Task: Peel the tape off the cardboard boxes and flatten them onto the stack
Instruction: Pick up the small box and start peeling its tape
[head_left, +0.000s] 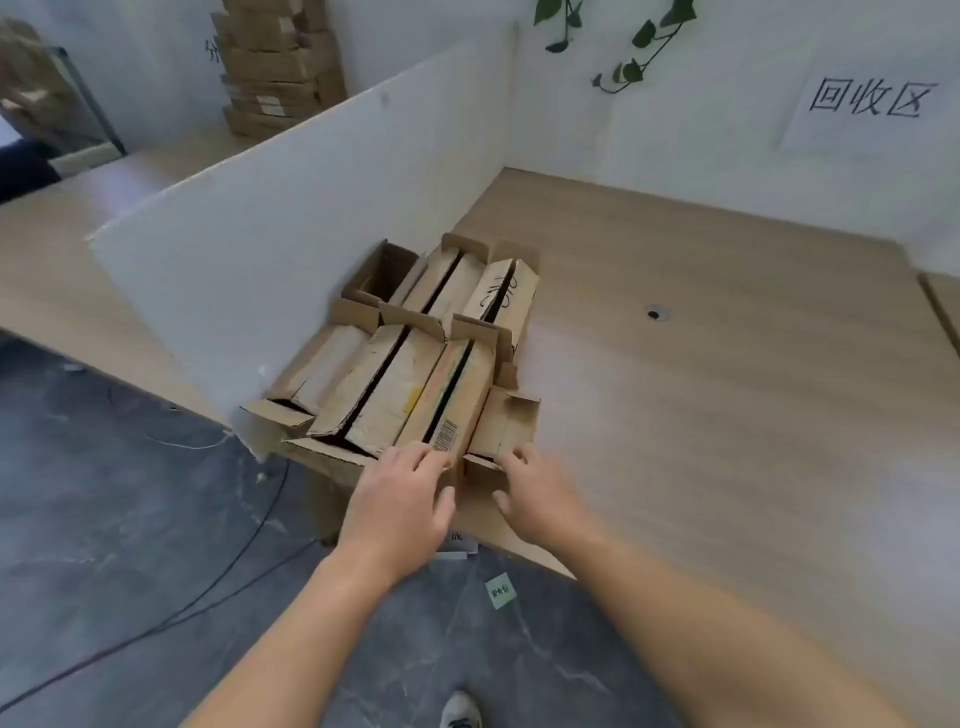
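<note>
Cardboard boxes (415, 364) packed side by side on wooden table (727, 364), against white partition (291, 218). Left hand (400, 499) flat, pressing near end by barcode label (445, 435); right hand (540, 493) loose-fingered, touching neighbouring flap (511, 415). Wall sign (867, 104) reading 回收区.

A single view, from the camera worn on your head. It looks forward and steeply down from above the near edge of the worktop (727, 364). Your forearms run up from the bottom border, and your left hand (400, 499) and right hand (540, 493) sit just below centre, close to the lens. The wide angle bends lines near the borders and takes in the floor (130, 519) and your shoe (460, 709) at the bottom, a white partition (311, 208) on the left, and a paper sign (867, 104) on the back wall at top right.
</note>
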